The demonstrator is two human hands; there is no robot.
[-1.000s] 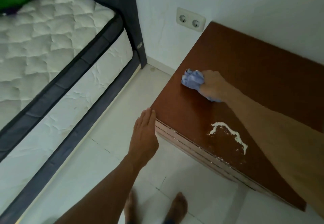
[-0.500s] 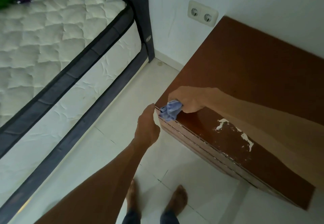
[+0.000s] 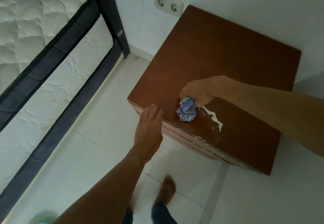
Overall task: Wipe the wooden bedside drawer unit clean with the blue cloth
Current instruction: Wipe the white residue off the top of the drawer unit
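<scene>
Right hand (image 3: 198,92) sliding back from corner, now gripping bunched cloth (image 3: 186,112) on unit (image 3: 228,51) top. White smear (image 3: 213,117) lying just right of cloth, running diagonally toward front edge. Left hand (image 3: 149,127) flat, empty, farther.

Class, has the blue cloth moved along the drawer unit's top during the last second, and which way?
Yes. The blue cloth, bunched in the right hand, came from the wall-socket side towards the front edge and now sits beside the white chipped patch.

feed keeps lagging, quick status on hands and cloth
Right hand gripping the blue cloth on the drawer unit top. Left hand open at front edge. White marks beside cloth. Nothing in the way.
</scene>
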